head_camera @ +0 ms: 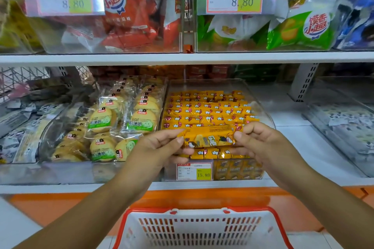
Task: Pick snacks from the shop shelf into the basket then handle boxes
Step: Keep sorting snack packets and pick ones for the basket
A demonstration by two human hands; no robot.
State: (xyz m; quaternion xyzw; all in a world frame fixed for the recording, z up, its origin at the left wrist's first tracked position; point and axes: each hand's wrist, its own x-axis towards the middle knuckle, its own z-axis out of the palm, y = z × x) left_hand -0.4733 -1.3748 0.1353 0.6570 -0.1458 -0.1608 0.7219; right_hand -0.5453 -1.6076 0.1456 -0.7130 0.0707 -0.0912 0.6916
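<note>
At a shop's snack shelf, we hold one yellow snack packet [210, 138] stretched between both hands, just above the near edge of its clear bin [262, 105]. Our left hand [162, 148] pinches the packet's left end between thumb and fingers. Our right hand [261, 143] pinches the right end the same way. The packet's long axis therefore runs left to right, roughly level, with its printed face toward us. Beneath it, rows of like yellow packets fill the bin, which has a 15.80 price tag [194, 171] on its near wall. Bagged round biscuits [123, 119] fill the bin to the left. The red-rimmed basket [202, 211] sits nearer to us and lower, in line with the packet and well apart from it. We judge the coming move to be a pull back toward us and down. Neither hand is plainly nearer the basket, so either could carry the packet.
</note>
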